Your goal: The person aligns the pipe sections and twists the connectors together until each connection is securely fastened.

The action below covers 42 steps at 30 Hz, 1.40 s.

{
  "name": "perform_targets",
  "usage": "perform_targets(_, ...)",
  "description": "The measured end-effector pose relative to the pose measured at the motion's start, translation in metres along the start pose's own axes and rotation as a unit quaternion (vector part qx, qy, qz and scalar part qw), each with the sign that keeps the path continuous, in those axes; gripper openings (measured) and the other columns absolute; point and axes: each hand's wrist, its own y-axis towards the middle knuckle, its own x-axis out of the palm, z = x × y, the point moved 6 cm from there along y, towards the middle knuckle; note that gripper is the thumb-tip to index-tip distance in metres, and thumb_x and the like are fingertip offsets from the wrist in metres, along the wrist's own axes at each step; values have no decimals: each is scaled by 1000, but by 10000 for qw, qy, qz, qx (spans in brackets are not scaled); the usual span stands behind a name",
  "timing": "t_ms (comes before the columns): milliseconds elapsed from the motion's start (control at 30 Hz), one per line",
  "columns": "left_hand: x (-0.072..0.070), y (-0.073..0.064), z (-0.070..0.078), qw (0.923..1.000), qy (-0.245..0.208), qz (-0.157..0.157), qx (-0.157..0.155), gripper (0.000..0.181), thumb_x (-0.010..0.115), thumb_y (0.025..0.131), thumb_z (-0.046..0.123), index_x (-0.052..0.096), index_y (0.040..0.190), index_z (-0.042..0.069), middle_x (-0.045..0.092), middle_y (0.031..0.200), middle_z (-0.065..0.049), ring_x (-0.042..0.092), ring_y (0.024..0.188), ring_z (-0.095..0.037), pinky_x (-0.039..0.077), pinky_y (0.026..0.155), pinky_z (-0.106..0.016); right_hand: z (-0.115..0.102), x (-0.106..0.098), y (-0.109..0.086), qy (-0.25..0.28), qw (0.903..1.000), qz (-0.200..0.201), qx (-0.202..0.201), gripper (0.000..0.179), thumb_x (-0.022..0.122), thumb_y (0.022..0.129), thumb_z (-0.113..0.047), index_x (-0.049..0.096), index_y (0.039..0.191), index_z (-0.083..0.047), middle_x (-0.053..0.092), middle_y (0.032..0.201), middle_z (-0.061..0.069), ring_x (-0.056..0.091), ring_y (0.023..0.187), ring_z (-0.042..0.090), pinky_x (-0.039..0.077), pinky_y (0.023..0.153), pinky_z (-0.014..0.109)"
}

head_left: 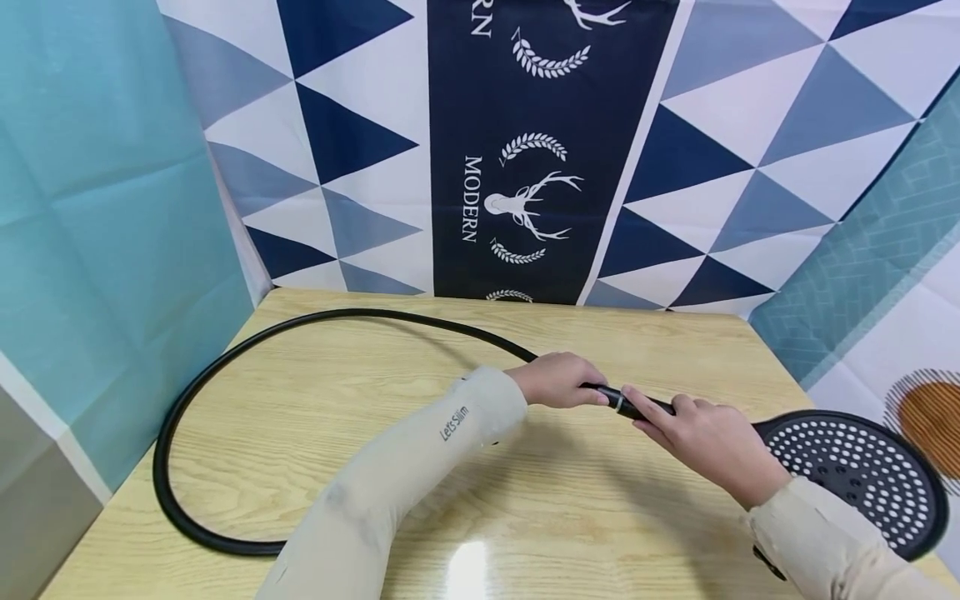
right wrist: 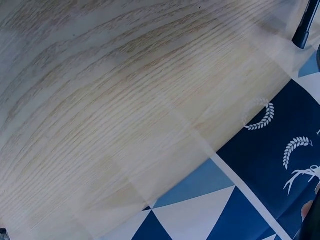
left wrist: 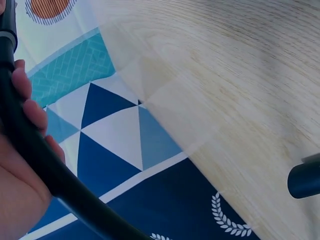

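Note:
A black hose [head_left: 217, 367] runs in a wide loop over the left of the table and passes behind the left forearm. My left hand [head_left: 558, 380] grips the hose close to a light ring [head_left: 619, 403] at the joint with a black handle. Fingers of that left hand [left wrist: 25, 165] curl round the hose in the left wrist view. My right hand [head_left: 708, 433] holds the handle just beyond the ring. From it extends a large round black shower head [head_left: 862, 475] dotted with pale nozzles, partly covered by the right forearm. Both hands are above the table.
The wooden table [head_left: 600, 525] is backed by a patterned cloth [head_left: 360, 167]. A turquoise cloth [head_left: 112, 192] hangs at the left, another patterned one [head_left: 885, 275] at the right. A black tube end [left wrist: 304, 180] shows in the left wrist view.

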Motion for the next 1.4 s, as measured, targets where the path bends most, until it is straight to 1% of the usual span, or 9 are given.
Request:
perform_targets(67,0,1,1,10000,38,-59,56,21,57,99,25,69,92,9,51,75,6,46,69,-6,36,66,-17,-1,0,0,10,10000,37,-26,56,18,107,-46,63,119,-15,35,50,5,20,39,9,17,32,24)
perform_targets(167,1,2,1,9995,288,-65,99,20,59,98,27,70,92,11,54,77,6,48,71,-5,37,68,-16,-2,0,-1,6,9999,89,-61,56,19,107,-46,64,118,-15,34,50,5,19,40,10,17,32,24)
perform_targets(367,-3,2,5,9946,971,304,217,20,61,97,31,72,92,14,59,78,7,53,77,-6,41,73,-19,1,0,-1,15,10000,89,11,57,19,107,-46,64,118,-14,35,49,5,21,39,10,18,32,25)
perform_targets(467,-3,2,6,9930,1100,369,233,20,62,96,32,73,93,15,60,79,7,53,79,-6,42,74,-20,2,1,-2,46,10000,-6,70,57,19,106,-47,64,119,-14,35,49,4,22,39,10,18,32,24)
perform_targets(600,-1,4,2,9960,843,256,146,22,59,98,32,71,95,14,57,79,7,52,76,-6,41,71,-20,2,2,-3,61,9998,-124,111,58,18,106,-47,64,119,-14,37,50,5,24,38,10,20,32,25)
perform_targets(767,6,4,-4,9996,229,83,-172,28,47,103,32,69,108,16,53,79,6,50,75,-6,37,69,-21,2,1,-3,41,9997,-201,92,59,18,106,-47,65,119,-14,38,50,5,24,38,10,20,32,25)
perform_targets(867,9,4,-5,9995,139,42,-269,30,45,104,31,69,111,14,52,78,7,49,75,-6,37,69,-20,2,2,-4,35,9997,-236,69,60,17,106,-47,65,119,-14,37,50,4,24,38,9,19,32,24)
perform_targets(1133,10,6,-2,9998,-162,89,-8,27,55,101,23,71,100,2,50,71,5,46,68,-7,35,65,-16,1,5,-6,51,9996,-294,16,59,17,106,-47,65,119,-15,36,50,3,22,39,8,18,34,23)
perform_targets(1400,7,5,1,9993,62,295,237,25,55,101,21,71,98,3,52,76,3,48,73,-8,37,70,-17,2,5,-4,40,9994,-329,66,62,15,106,-48,67,117,-14,35,50,3,21,39,8,17,35,22)
